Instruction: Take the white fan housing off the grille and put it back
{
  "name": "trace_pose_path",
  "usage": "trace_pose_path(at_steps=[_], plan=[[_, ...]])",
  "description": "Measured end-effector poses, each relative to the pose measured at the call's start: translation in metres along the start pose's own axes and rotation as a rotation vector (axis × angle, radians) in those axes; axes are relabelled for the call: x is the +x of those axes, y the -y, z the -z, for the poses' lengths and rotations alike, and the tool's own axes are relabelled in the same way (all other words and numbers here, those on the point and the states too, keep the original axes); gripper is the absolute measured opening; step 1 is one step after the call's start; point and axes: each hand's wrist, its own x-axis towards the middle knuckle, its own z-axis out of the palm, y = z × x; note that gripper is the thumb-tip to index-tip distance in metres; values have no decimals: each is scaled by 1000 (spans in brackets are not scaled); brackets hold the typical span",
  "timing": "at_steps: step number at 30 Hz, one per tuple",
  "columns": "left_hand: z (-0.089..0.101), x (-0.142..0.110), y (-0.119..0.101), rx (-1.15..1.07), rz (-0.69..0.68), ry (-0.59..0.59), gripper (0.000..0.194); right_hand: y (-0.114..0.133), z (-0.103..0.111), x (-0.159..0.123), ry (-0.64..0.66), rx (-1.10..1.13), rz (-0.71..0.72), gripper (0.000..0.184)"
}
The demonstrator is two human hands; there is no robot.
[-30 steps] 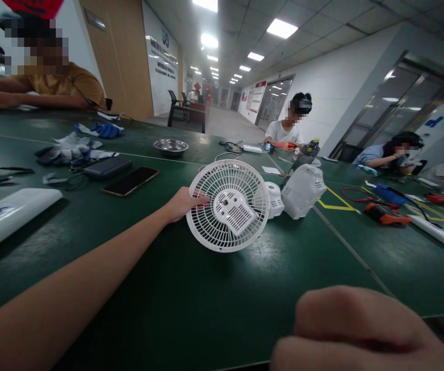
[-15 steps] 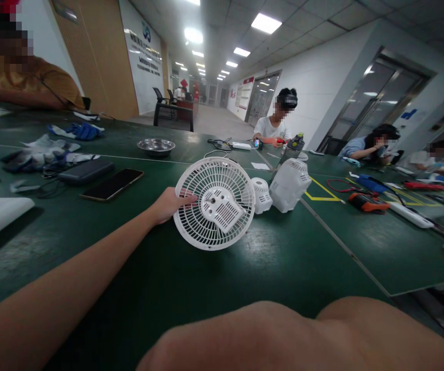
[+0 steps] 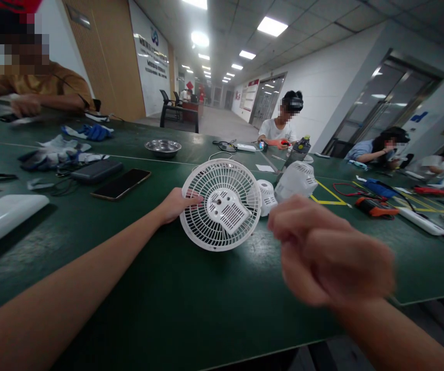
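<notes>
My left hand (image 3: 175, 204) grips the rim of the round white plastic fan grille (image 3: 220, 204), propped on edge mid dark-green worktop (image 3: 191, 299), w/ fingers closed on it; blurred right hand (image 3: 332, 256) hovers loosely curled, apparently empty; next, I'd judge, steady the grille w/ both.

One white fan grille (image 3: 220, 204); two white housings (image 3: 295, 181); one phone (image 3: 121, 184); one steel bowl (image 3: 163, 148)

Along the near edge of the dark green bench (image 3: 175, 304) the surface lies bare. Farther in, a round white plastic fan grille (image 3: 220, 204) stands tilted, with two white ribbed plastic housings (image 3: 295, 180) just behind it. A black phone (image 3: 121, 184) blocks the left.
</notes>
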Motion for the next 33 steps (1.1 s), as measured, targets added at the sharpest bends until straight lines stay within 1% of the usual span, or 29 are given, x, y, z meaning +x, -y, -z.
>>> trace_pose_path(at_steps=[1, 2, 3, 5, 7, 8, 10, 12, 13, 14, 18, 21, 23, 26, 30, 33], plan=[[0, 0, 0, -1, 1, 3, 27, -26, -1, 3, -151, -76, 140, 18], [1, -1, -1, -5, 3, 13, 27, -55, 0, 2, -250, -194, 203, 18], [1, -1, -2, -9, 9, 28, 27, -86, 5, -5, -330, -340, 200, 18], [2, -2, -4, -12, 25, 59, 26, -144, 19, -25, -444, -610, 86, 19], [3, -2, -6, -7, 46, 77, 26, -189, 37, -47, -471, -764, -34, 27], [3, -3, -7, -5, 50, 79, 26, -204, 45, -57, -474, -813, -103, 33], [3, -3, -7, -2, 52, 79, 25, -224, 54, -70, -520, -855, -264, 46], [2, -2, -7, 2, 54, 77, 24, -233, 54, -77, -547, -816, -445, 60], [1, -2, -7, 6, 55, 73, 22, -236, 52, -79, -536, -770, -521, 66], [1, -2, -7, 13, 57, 65, 21, -238, 49, -81, -507, -714, -586, 73], [0, -2, -8, 32, 78, 58, 22, -244, 37, -89, -325, -507, -793, 94], [0, -5, -11, 12, 69, 79, 25, -248, 35, -96, -267, -445, -954, 106], [-2, -9, -14, 11, 58, 82, 26, -250, 35, -100, -243, -442, -1033, 112], [-3, -12, -18, 27, 67, 80, 26, -253, 33, -103, -247, -471, -1067, 116], [-4, -13, -19, 36, 60, 75, 27, -252, 30, -99, -342, -535, -1047, 113], [-3, -10, -16, 26, 50, 76, 27, -243, 29, -87, -446, -552, -1007, 111]])
